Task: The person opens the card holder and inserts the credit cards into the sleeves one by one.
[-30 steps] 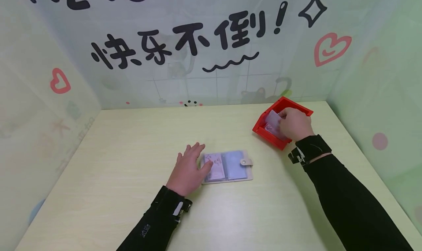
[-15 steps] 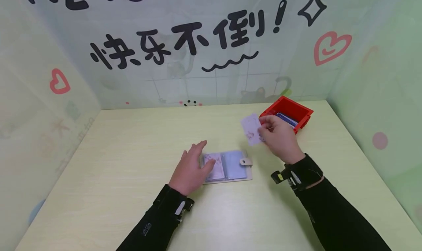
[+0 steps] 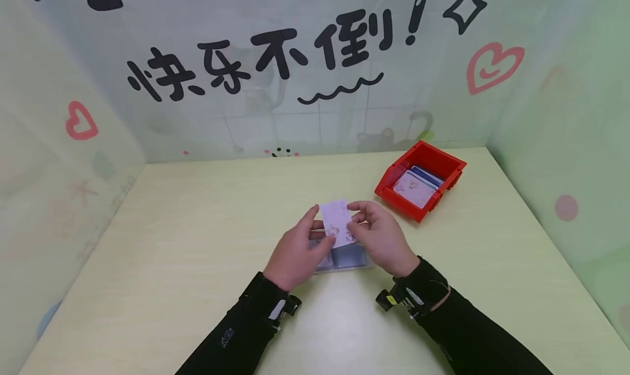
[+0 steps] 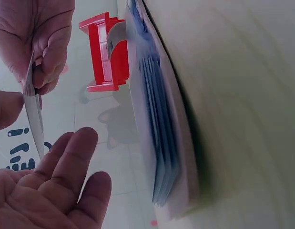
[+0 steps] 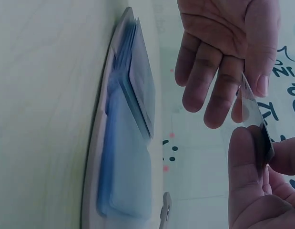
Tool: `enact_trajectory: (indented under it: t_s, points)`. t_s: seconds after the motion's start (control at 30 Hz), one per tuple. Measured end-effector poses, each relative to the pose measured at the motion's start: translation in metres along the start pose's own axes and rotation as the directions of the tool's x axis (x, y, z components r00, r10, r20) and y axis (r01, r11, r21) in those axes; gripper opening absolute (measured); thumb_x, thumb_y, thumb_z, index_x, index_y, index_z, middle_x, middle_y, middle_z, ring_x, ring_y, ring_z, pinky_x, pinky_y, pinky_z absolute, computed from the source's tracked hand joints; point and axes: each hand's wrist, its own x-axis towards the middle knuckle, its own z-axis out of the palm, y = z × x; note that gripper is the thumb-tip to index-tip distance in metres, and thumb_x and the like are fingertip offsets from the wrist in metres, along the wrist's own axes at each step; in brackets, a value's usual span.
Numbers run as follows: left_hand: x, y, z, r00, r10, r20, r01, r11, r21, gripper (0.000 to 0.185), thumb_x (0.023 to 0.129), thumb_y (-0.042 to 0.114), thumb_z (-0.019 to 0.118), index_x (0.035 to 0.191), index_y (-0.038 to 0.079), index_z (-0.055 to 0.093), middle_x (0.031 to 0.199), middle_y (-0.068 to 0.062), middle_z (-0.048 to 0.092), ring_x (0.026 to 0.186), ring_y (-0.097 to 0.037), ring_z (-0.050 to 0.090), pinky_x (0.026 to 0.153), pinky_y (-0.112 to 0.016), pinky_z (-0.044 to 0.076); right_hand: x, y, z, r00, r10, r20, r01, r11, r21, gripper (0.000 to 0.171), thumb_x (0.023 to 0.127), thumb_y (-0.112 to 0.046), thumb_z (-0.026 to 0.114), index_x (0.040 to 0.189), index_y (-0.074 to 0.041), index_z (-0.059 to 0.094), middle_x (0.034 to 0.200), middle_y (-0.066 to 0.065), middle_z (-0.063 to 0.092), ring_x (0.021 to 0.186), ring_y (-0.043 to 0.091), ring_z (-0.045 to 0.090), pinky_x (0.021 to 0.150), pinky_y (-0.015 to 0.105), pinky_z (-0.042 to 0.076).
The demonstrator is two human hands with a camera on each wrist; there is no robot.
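Note:
A pale pink printed card (image 3: 337, 222) is pinched between the thumb and fingers of my right hand (image 3: 381, 235) above the small album. My left hand (image 3: 300, 249) is at the card's left side, its thumb at the lower corner and its other fingers spread and relaxed. The left wrist view shows the card (image 4: 34, 112) edge-on, the left thumb right at its face. Beneath lies the open card album (image 3: 350, 256) with clear pocket pages, partly hidden by the hands. Its stacked sleeves (image 5: 130, 157) show from the side in the right wrist view.
Back right on the table (image 3: 197, 216) stands a red bin (image 3: 420, 181) with more cards (image 3: 414, 188) inside, pink and dark blue. A printed backdrop (image 3: 275, 107) rises behind the table, with side panels at left and right.
My right hand has lifted a card out of the red bin and carried it left and nearer, over the album. The left hand has shifted slightly right to meet the card.

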Motion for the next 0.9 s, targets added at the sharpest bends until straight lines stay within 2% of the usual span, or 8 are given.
enact_trajectory:
  t_s: [0.13,0.23,0.37,0.5,0.63,0.77,0.9]
  points:
    - [0.001,0.000,0.000,1.000,-0.023,-0.009,0.022,0.998,-0.051,0.077,0.102,0.023,0.069,0.166,0.007,0.030,0.120,-0.005,0.072,0.101,-0.014,0.073,0.087,-0.035,0.062,-0.001,0.002,0.004,1.000,-0.004,0.025,0.005,1.000,-0.023,0.040,0.102,-0.006,0.065,0.142,-0.009,0.060,0.112,0.015,0.063,0.093,0.025,0.060,0.078,0.016,0.057]
    - [0.002,0.002,-0.002,0.999,-0.045,-0.011,0.044,0.995,-0.087,0.075,0.102,0.018,0.069,0.165,0.006,0.031,0.108,-0.005,0.073,0.086,-0.015,0.070,0.076,-0.030,0.059,-0.001,0.004,0.003,0.999,-0.028,0.039,0.032,0.996,-0.085,0.043,0.101,-0.006,0.067,0.144,-0.010,0.061,0.113,0.013,0.066,0.099,0.024,0.061,0.084,0.017,0.058]
    - [0.003,0.001,-0.005,0.997,-0.082,-0.012,0.080,0.993,-0.086,0.072,0.102,0.018,0.069,0.164,0.005,0.033,0.099,-0.004,0.075,0.078,-0.017,0.068,0.069,-0.027,0.053,0.001,0.008,-0.002,0.998,-0.050,0.047,0.058,0.978,-0.200,0.043,0.102,-0.010,0.067,0.145,-0.008,0.062,0.118,0.010,0.072,0.105,0.025,0.065,0.095,0.030,0.060]
    - [0.004,-0.002,-0.008,0.992,-0.121,-0.027,0.120,0.992,-0.028,0.071,0.103,0.019,0.068,0.164,0.005,0.035,0.093,-0.002,0.075,0.076,-0.015,0.065,0.070,-0.028,0.050,0.003,0.010,-0.012,0.999,0.000,0.052,0.017,0.947,-0.319,0.046,0.104,-0.015,0.066,0.148,-0.007,0.059,0.133,0.012,0.070,0.120,0.031,0.065,0.104,0.046,0.058]
    - [0.003,-0.004,-0.009,0.991,-0.126,-0.036,0.127,0.991,0.035,0.069,0.102,0.018,0.066,0.163,0.005,0.036,0.086,-0.001,0.071,0.071,-0.014,0.059,0.067,-0.027,0.047,0.006,0.012,-0.020,0.993,0.090,0.079,-0.052,0.918,-0.394,0.049,0.104,-0.020,0.065,0.152,-0.009,0.057,0.148,0.013,0.061,0.138,0.035,0.056,0.106,0.047,0.057]
    - [0.004,-0.007,-0.010,0.991,-0.127,-0.031,0.129,0.988,0.083,0.065,0.103,0.016,0.065,0.161,0.003,0.040,0.075,0.001,0.059,0.063,-0.013,0.051,0.057,-0.025,0.040,0.008,0.016,-0.021,0.981,0.139,0.135,-0.062,0.883,-0.464,0.052,0.103,-0.020,0.067,0.153,-0.010,0.056,0.154,0.012,0.058,0.143,0.035,0.053,0.106,0.047,0.057]
    - [0.004,-0.008,-0.009,0.990,-0.140,-0.020,0.142,0.983,0.114,0.063,0.102,0.015,0.066,0.159,0.001,0.043,0.070,0.002,0.050,0.060,-0.013,0.046,0.054,-0.024,0.035,0.009,0.020,-0.018,0.970,0.161,0.181,-0.040,0.844,-0.535,0.056,0.101,-0.020,0.070,0.154,-0.009,0.054,0.154,0.011,0.058,0.139,0.033,0.055,0.114,0.050,0.051]
